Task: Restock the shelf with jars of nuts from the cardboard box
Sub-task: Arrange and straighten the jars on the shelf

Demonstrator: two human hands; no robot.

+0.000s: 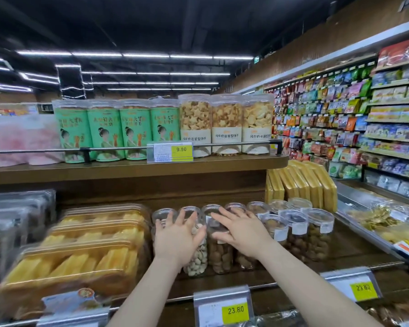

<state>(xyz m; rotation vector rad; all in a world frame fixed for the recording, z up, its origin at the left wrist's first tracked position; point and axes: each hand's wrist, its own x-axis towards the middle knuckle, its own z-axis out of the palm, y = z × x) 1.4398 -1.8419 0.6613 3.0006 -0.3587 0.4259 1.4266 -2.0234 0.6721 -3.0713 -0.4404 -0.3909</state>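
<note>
On lower shelf (340,253), upright nut jars (198,251), left hand (177,239), right hand (241,234), fingers straight, touching jars.

Dark ceiling (151,22) with rows of white strip lights (137,54). Brown slatted wall panel (316,41) along upper right, above long white-edged wall shelving (354,107) packed with colourful snack packets. Wooden gondola top shelf (137,169), rounded right corner, metal rail (45,151) along front edge.

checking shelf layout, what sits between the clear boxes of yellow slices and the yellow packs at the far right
In the head view, a cluster of clear nut jars fills that stretch, both hands resting on the leftmost ones.
</note>
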